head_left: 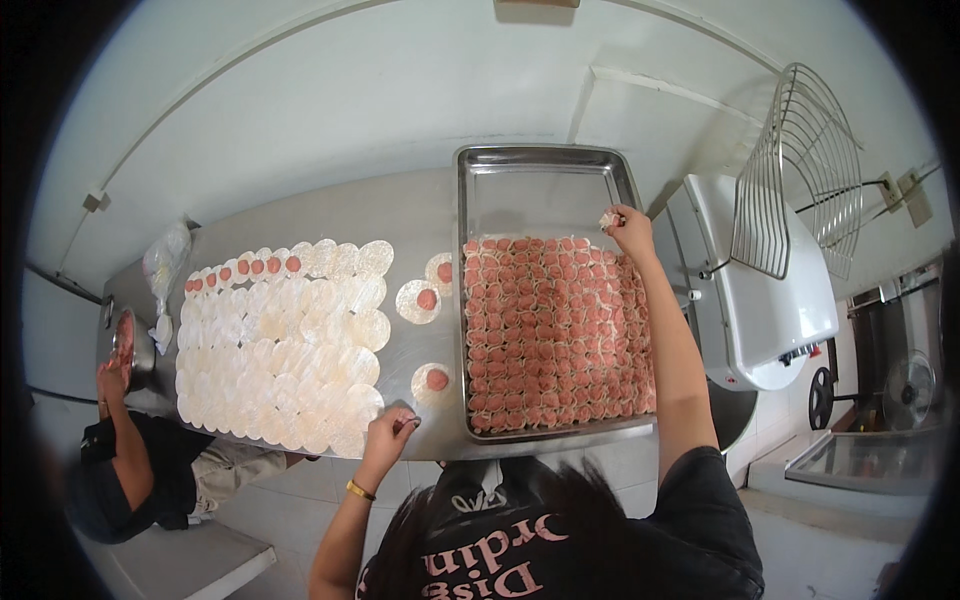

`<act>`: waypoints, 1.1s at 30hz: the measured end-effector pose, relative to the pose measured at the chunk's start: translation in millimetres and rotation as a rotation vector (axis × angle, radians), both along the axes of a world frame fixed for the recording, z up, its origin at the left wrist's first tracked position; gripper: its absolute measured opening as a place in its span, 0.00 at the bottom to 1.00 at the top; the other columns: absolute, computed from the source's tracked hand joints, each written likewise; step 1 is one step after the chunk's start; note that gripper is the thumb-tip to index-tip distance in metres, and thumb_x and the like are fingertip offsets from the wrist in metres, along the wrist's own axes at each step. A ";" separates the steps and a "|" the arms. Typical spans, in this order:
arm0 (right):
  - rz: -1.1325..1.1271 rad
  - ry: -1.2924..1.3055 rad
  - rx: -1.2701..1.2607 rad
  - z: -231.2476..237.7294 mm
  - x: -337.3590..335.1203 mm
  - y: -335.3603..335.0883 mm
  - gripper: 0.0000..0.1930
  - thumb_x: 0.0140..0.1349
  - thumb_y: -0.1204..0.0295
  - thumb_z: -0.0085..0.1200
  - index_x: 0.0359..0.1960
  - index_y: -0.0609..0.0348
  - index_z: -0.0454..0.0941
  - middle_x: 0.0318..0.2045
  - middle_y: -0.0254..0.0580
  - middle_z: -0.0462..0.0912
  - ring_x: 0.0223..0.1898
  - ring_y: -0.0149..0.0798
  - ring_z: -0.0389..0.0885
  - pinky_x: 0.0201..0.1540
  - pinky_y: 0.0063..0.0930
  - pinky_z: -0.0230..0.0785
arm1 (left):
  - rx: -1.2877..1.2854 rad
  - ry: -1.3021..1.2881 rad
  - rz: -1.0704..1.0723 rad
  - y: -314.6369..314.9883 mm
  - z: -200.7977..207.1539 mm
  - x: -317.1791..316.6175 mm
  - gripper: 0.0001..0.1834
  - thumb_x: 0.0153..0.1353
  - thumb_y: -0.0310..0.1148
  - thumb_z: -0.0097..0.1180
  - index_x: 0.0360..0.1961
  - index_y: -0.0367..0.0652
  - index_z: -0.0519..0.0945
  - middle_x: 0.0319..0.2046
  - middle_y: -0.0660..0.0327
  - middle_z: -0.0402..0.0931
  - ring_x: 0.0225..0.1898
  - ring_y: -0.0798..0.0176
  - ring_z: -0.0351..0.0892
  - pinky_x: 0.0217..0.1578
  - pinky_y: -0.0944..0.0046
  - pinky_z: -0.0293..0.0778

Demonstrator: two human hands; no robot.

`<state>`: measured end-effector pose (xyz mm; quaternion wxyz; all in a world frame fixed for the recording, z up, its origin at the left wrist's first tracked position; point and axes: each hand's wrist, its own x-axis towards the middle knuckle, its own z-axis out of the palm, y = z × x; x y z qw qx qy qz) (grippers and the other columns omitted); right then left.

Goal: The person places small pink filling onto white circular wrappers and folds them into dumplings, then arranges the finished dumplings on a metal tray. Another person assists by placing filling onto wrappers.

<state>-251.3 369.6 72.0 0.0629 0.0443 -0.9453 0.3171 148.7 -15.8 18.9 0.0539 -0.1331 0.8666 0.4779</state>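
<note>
Between the fingertips of my right hand [632, 232] is a small dumpling [608, 221], held over the right side of a deep metal tray [545, 152]. Tight rows of open-topped dumplings with pink meat filling [550, 335] fill the tray's near part. My left hand [388, 436] hovers by the near right corner of the wrapper sheet, its fingers curled together; what they hold, if anything, is too small to see. Overlapping pale round wrappers [280, 350] cover the table's left half. Beside the tray lie three loose wrappers with meat balls on them, one a wrapper [418, 301].
Meat balls [258, 266] dot the far left wrappers. A plastic piping bag [165, 262] lies left of them. Another person's hand [113, 380] reaches into a bowl of meat [124, 345] at far left. A white machine [760, 290] with a wire guard [795, 170] stands right.
</note>
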 end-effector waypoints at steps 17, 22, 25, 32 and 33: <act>0.545 -0.097 0.387 -49.8 -38.5 0.6 0.10 0.42 0.79 0.55 0.30 0.60 0.81 0.32 0.52 0.81 0.37 0.54 0.79 0.41 0.41 0.72 | 0.078 -0.015 0.391 29.0 -15.3 2.6 0.01 0.56 0.22 0.57 0.30 0.36 0.77 0.20 0.68 0.73 0.23 0.77 0.70 0.25 0.75 0.67; 0.628 -0.070 0.418 -46.5 -35.5 3.3 0.09 0.42 0.80 0.54 0.28 0.61 0.81 0.30 0.55 0.80 0.36 0.56 0.78 0.40 0.41 0.72 | 0.056 0.038 0.425 30.4 -17.4 1.6 0.07 0.54 0.27 0.63 0.27 0.37 0.77 0.16 0.65 0.73 0.18 0.75 0.69 0.21 0.73 0.66; 0.645 -0.124 0.335 -38.6 -32.2 7.4 0.10 0.42 0.79 0.53 0.29 0.60 0.82 0.31 0.57 0.80 0.37 0.57 0.78 0.41 0.41 0.72 | 0.036 0.060 0.403 29.6 -14.7 0.4 0.07 0.55 0.28 0.63 0.27 0.37 0.77 0.16 0.65 0.73 0.18 0.75 0.70 0.20 0.73 0.66; 0.587 -0.144 0.291 -26.1 -24.4 2.4 0.13 0.43 0.77 0.53 0.33 0.61 0.83 0.35 0.57 0.81 0.38 0.56 0.79 0.43 0.39 0.72 | 0.028 -0.034 0.368 25.5 -4.4 -4.1 0.02 0.55 0.23 0.57 0.27 0.37 0.76 0.18 0.65 0.74 0.20 0.76 0.71 0.23 0.73 0.68; 0.586 -0.168 0.322 -25.0 -24.2 2.6 0.14 0.43 0.77 0.53 0.34 0.63 0.82 0.37 0.56 0.81 0.39 0.55 0.79 0.43 0.37 0.72 | 0.038 -0.032 0.364 24.2 -5.4 -4.3 0.02 0.55 0.23 0.57 0.27 0.37 0.76 0.18 0.66 0.74 0.20 0.76 0.71 0.22 0.73 0.68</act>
